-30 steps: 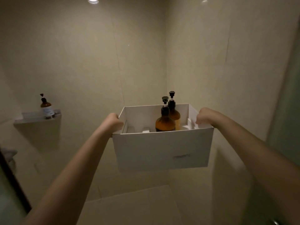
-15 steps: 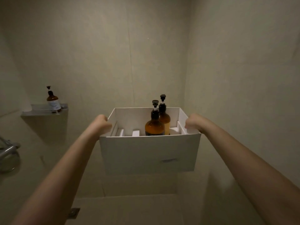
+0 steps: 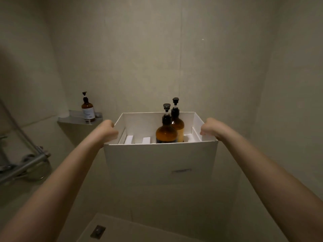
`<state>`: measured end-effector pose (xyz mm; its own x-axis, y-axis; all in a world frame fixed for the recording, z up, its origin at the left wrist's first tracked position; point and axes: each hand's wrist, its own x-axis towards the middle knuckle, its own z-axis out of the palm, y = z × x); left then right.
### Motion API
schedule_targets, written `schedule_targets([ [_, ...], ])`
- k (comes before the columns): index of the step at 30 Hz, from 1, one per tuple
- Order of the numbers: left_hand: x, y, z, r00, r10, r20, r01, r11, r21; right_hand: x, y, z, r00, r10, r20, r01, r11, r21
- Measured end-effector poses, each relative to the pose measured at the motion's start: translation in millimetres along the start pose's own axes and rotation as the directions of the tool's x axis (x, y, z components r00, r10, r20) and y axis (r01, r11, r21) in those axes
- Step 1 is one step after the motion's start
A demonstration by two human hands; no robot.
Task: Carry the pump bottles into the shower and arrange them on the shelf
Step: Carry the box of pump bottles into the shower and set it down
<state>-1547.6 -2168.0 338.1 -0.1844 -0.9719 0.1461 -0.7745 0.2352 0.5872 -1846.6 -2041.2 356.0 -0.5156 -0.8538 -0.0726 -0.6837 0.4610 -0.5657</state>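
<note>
A white open-topped box (image 3: 160,161) was held out at arm's length inside the shower, the left hand (image 3: 108,131) curled shut over its left rim and the right hand (image 3: 208,129) clenched on the right rim. Two amber pump bottles stood upright in the right half of the box, touching each other: the nearer bottle (image 3: 166,131) dark brown, the farther bottle (image 3: 178,124) lighter and just behind it. White insert pieces (image 3: 146,140) lay in the left half. A third pump bottle (image 3: 88,110) stood upright on the corner shelf (image 3: 75,118) on the left wall, well apart from the box. A metal shower fitting (image 3: 24,165) showed at lower left, a floor drain (image 3: 97,231) below.
</note>
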Motion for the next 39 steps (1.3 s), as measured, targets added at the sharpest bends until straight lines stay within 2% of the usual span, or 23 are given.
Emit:
schedule_targets([
  [7, 67.9, -27.1, -28.9, 0.982, -0.123, -0.143, 0.129, 0.991, 0.032, 103.6, -69.7, 28.6, 0.982, -0.185, 0.036, 0.186, 0.983, -0.01],
  [12, 96.8, -57.1, -51.9, 0.946, -0.25, -0.207, 0.253, 0.967, -0.014, 164.9, -127.6, 56.1, 0.941, -0.3, 0.155, 0.303, 0.953, 0.004],
  [15, 109.0, -74.9, -60.6, 0.901, -0.328, -0.285, 0.339, 0.941, -0.012, 201.7, -164.4, 81.4, 0.899, -0.379, 0.222, 0.387, 0.922, 0.005],
  [19, 111.1, -96.4, -70.1, 0.808, -0.438, -0.393, 0.46, 0.887, -0.043, 243.0, -213.6, 115.0, 0.811, -0.488, 0.323, 0.496, 0.866, 0.061],
  [25, 99.3, -117.6, -77.5, 0.607, -0.586, -0.537, 0.59, 0.785, -0.19, 278.3, -288.1, 160.8, 0.643, -0.649, 0.408, 0.66, 0.739, 0.135],
  [29, 77.0, -125.1, -80.9, 0.469, -0.653, -0.595, 0.639, 0.716, -0.282, 276.9, -326.9, 189.2, 0.515, -0.724, 0.459, 0.745, 0.643, 0.178],
  [33, 49.1, -131.9, -87.3, 0.355, -0.686, -0.635, 0.714, 0.638, -0.289, 259.1, -352.4, 216.4, 0.406, -0.77, 0.492, 0.802, 0.559, 0.212],
  [39, 8.5, -153.2, -91.4, 0.261, -0.722, -0.64, 0.763, 0.561, -0.321, 221.6, -375.3, 256.6, 0.332, -0.788, 0.519, 0.814, 0.517, 0.265],
])
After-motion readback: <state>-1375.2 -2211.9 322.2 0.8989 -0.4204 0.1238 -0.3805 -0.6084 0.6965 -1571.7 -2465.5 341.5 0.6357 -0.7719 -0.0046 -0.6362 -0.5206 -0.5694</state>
